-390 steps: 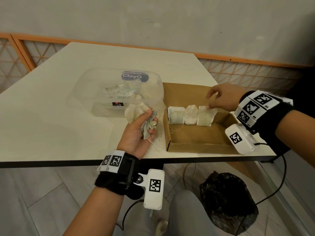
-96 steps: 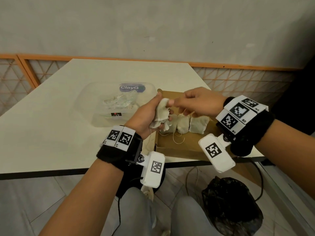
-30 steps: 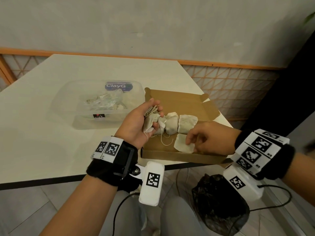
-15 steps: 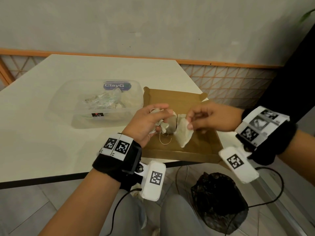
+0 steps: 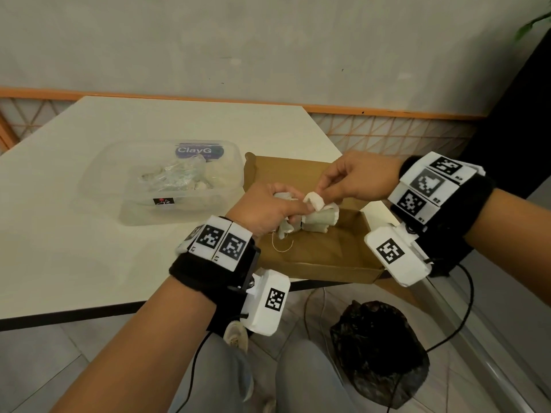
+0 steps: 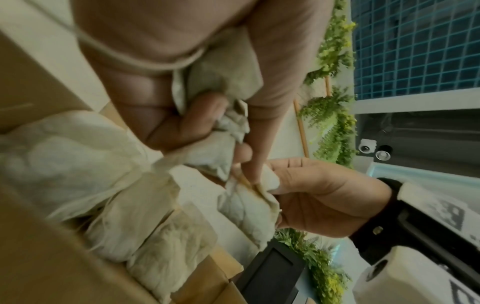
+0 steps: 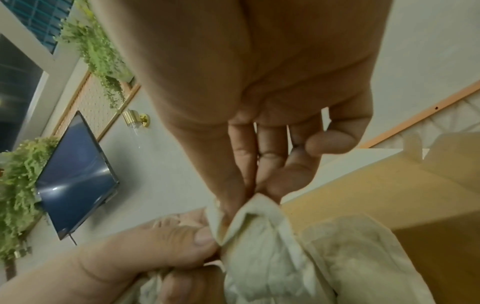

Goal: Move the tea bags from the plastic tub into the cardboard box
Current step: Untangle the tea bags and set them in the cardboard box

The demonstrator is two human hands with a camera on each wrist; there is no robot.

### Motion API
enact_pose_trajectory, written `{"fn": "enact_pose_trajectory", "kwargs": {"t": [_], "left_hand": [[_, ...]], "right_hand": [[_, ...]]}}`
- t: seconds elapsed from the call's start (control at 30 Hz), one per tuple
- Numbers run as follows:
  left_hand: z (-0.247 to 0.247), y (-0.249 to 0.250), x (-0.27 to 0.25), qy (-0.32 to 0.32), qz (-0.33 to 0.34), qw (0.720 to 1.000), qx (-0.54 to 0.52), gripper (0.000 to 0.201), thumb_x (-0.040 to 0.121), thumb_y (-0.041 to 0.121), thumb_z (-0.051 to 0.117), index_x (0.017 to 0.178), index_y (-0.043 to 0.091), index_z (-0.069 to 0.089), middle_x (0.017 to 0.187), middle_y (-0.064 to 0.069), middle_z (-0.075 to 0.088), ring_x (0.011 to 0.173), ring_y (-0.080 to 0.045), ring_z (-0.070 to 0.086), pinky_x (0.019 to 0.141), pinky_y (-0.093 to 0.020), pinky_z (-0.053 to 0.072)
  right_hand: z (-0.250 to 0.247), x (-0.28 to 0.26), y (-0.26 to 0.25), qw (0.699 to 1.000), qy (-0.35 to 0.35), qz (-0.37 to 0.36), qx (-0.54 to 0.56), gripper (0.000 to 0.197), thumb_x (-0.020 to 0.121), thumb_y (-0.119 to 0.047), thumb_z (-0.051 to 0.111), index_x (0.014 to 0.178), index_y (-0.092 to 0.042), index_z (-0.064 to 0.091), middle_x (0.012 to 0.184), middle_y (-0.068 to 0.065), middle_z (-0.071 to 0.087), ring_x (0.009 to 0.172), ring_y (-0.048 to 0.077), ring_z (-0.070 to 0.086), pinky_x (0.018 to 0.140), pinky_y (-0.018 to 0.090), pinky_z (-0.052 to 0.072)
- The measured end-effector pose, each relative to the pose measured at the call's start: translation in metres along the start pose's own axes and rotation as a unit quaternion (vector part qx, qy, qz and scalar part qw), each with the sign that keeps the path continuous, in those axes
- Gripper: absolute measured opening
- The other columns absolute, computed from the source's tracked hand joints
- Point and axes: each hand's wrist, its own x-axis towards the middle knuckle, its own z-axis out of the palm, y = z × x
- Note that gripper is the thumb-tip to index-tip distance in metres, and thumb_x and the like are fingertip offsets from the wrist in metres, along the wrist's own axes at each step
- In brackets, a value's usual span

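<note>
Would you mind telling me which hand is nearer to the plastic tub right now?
Left. The left hand is over the cardboard box's edge beside the plastic tub; the right hand is farther right, above the box.

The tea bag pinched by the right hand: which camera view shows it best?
The left wrist view: the tea bag hangs whole from the right hand. The right wrist view shows only its pinched top edge; the head view shows it small, above the cardboard box.
</note>
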Motion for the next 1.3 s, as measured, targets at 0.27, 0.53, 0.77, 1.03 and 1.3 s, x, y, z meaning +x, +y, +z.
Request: {"fn": "enact_pose_trajectory", "kwargs": {"t": [0.27, 0.53, 0.77, 1.03, 1.3], "left_hand": [[-0.012, -0.017, 0.000, 0.083, 0.007, 0.991, -0.101, 0.005, 0.083, 0.010, 0.069, 0.082, 0.015, 0.066, 0.087, -0.013, 0.063, 0.053, -0.008, 0.051, 0.040, -0.014, 0.037], [-0.012, -0.019, 0.001, 0.088, 0.015, 0.991, -0.096, 0.006, 0.084, 0.010, 0.068, 0.080, 0.015, 0.066, 0.082, -0.011, 0.063, 0.055, -0.010, 0.051, 0.041, -0.014, 0.038], [-0.013, -0.021, 0.003, 0.087, 0.015, 0.993, -0.078, 0.006, 0.083, 0.014, 0.069, 0.080, 0.018, 0.067, 0.075, -0.009, 0.062, 0.056, -0.013, 0.051, 0.046, -0.020, 0.037], [-0.007, -0.019, 0.003, 0.002, -0.005, 1.000, 0.001, 0.026, 0.077, 0.022, 0.077, 0.099, 0.012, 0.068, 0.058, 0.004, 0.058, 0.044, -0.002, 0.051, 0.041, -0.011, 0.037], [-0.006, -0.018, 0.001, 0.012, 0.018, 0.999, 0.039, 0.016, 0.079, 0.017, 0.075, 0.091, 0.008, 0.068, 0.054, 0.001, 0.057, 0.042, -0.003, 0.049, 0.038, -0.014, 0.037]], "right_hand": [[0.012, -0.004, 0.001, 0.995, -0.026, 0.011, -0.091, 0.007, 0.078, -0.026, 0.071, 0.084, -0.025, 0.075, 0.054, -0.019, 0.057, 0.062, 0.002, 0.047, 0.060, 0.017, 0.032], [0.032, 0.020, 0.012, 0.995, 0.011, 0.075, -0.057, 0.003, 0.080, -0.018, 0.071, 0.077, -0.016, 0.073, 0.069, -0.005, 0.065, 0.064, 0.004, 0.055, 0.061, 0.017, 0.045], [0.026, 0.025, 0.017, 0.991, 0.058, 0.119, -0.004, 0.017, 0.080, -0.023, 0.069, 0.081, -0.007, 0.072, 0.069, -0.001, 0.065, 0.067, 0.010, 0.055, 0.061, 0.020, 0.042], [0.014, 0.007, 0.003, 0.980, 0.065, 0.079, 0.171, 0.012, 0.082, -0.021, 0.069, 0.080, -0.009, 0.070, 0.060, -0.003, 0.060, 0.052, 0.006, 0.047, 0.045, 0.016, 0.033], [0.010, -0.002, -0.010, 0.999, 0.034, -0.010, -0.039, 0.048, 0.075, -0.037, 0.073, 0.118, -0.022, 0.056, 0.102, -0.008, 0.060, 0.080, -0.001, 0.052, 0.069, 0.012, 0.038]]}}
